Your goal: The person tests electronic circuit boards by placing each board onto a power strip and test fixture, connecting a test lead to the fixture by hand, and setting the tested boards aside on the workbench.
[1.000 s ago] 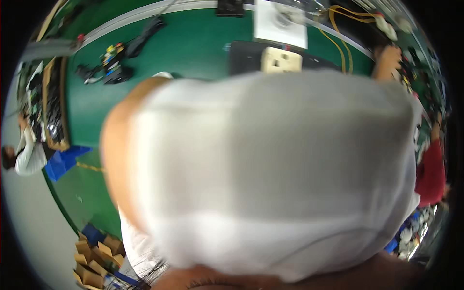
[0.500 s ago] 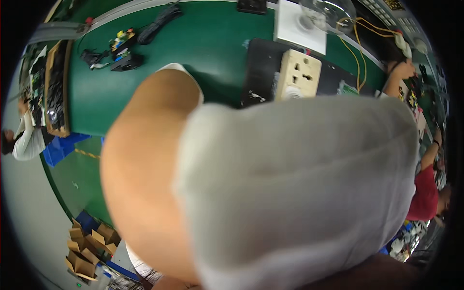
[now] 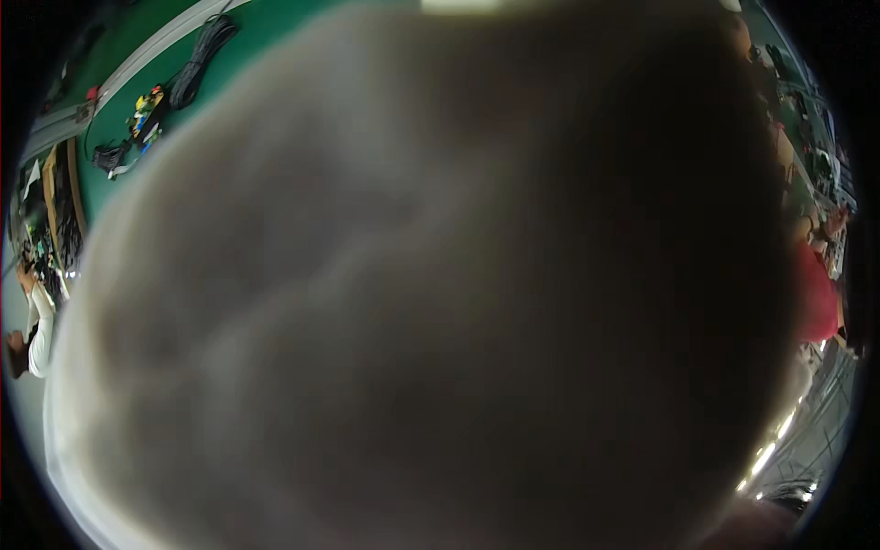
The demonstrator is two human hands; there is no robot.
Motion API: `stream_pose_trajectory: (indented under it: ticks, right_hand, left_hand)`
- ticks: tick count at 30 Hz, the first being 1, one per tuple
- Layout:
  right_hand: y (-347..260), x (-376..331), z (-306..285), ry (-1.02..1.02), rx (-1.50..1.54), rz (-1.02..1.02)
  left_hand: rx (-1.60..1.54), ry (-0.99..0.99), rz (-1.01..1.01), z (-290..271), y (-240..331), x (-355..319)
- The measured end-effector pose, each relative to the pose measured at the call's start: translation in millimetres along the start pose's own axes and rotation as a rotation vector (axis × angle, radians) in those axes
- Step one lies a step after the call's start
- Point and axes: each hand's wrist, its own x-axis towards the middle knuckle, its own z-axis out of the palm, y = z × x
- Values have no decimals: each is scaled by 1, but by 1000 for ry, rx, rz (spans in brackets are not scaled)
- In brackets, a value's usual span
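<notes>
A blurred grey mass, apparently my light sleeve [image 3: 275, 284] held very close, fills most of the head view. Neither of my hands shows, and whatever they touch is hidden behind it. At the upper left, part of a green work surface [image 3: 266, 23] remains visible. On it lie a tied bundle of black cable [image 3: 202, 60], a small cluster of colourful connector-like parts [image 3: 147, 115] and a smaller coil of dark cable [image 3: 110, 156]. A sliver of a pale object [image 3: 460, 5] shows at the top edge; its kind cannot be made out.
A brown box edge [image 3: 71, 188] with dark items beside it stands at the left. A person in a white sleeve [image 3: 40, 335] is at the far left, and a person in red [image 3: 816, 293] works at the right.
The sleeve has come up closer and now covers the middle of the view, hiding the cream power socket, the black mat and my bare arm. The visible bench items have shifted left.
</notes>
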Motion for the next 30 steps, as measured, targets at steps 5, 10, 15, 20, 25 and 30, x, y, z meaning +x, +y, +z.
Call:
stream_pose_trajectory:
  ticks: [5, 10, 15, 20, 25, 30]
  right_hand:
    - [46, 23, 16, -40, -42, 7]
    - [30, 16, 17, -54, 126, 17]
    - [11, 12, 11, -39, 62, -28]
    - [7, 8, 12, -67, 156, 25]
    - [2, 5, 11, -62, 189, 20]
    - [-2, 5, 10, -128, 371, 154]
  left_hand:
    - [47, -55, 33, -11, 18, 14]
    - [106, -109, 73, -22, 40, 31]
    - [162, -149, 97, -36, 55, 49]
    - [201, -171, 112, -43, 63, 57]
    - [208, -202, 90, -58, 66, 62]
    - [233, -201, 62, -65, 61, 63]
